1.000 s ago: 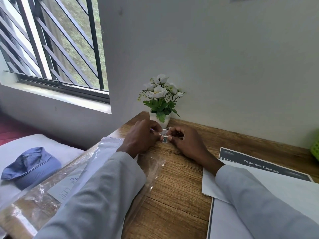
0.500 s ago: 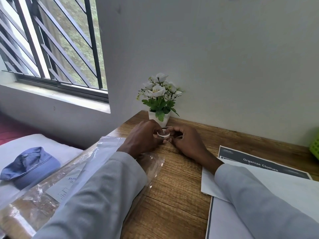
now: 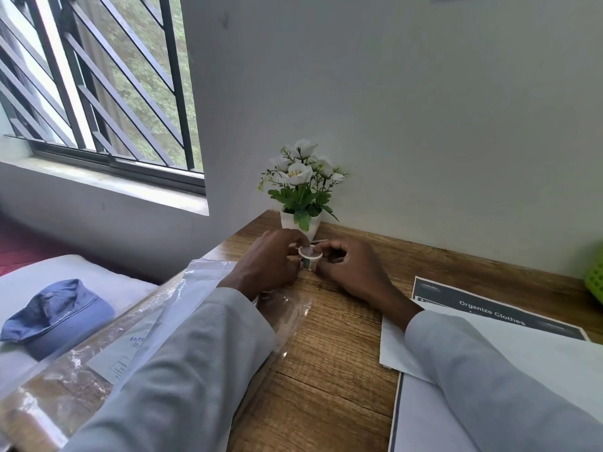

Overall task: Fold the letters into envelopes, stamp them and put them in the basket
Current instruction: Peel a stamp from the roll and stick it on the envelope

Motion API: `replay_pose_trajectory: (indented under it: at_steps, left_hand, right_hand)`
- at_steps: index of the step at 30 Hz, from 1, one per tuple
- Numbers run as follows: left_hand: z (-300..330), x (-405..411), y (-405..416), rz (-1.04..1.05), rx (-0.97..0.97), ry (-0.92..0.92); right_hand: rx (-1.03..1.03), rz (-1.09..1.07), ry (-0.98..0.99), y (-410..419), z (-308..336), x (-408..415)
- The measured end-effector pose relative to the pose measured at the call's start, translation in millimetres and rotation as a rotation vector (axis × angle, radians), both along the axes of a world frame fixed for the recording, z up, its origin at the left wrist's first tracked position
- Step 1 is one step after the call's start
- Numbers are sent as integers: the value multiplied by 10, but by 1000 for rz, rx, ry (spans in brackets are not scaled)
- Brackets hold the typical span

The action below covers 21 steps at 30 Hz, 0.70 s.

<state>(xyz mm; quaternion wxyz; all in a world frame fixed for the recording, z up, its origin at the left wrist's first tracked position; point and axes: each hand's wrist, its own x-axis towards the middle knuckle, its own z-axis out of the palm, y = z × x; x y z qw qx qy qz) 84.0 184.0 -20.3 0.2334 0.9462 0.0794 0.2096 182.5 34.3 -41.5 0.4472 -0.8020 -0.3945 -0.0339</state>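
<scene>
Printed sheet (image 3: 499, 316) at right reads "Organize Clothes" on dark header. Plastic envelope pack (image 3: 130, 340) at left has small handwriting, unreadable. Left hand (image 3: 270, 261) and right hand (image 3: 350, 269) both pinch small white stamp roll (image 3: 310, 257) between them on wooden desk (image 3: 332, 370), near flower pot (image 3: 300, 220). Versus half second ago: roll raised slightly, printed side now visible. Green basket (image 3: 595, 277) at right edge.
</scene>
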Motion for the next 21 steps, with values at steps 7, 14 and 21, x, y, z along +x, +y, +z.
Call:
replay_pose_trajectory:
  at_steps: [7,14,21]
  left_hand:
    - [38,-39,-21,110,-51,-75]
    - [-12,6,-67,77,-2,-85]
    - [-30,10,-60,-25,-6,32]
  right_hand:
    - [30,-32,-28,-5,-5,4]
    - [21,-33,-123,1,5,-35]
    - [-30,-15,-57,9,-4,8]
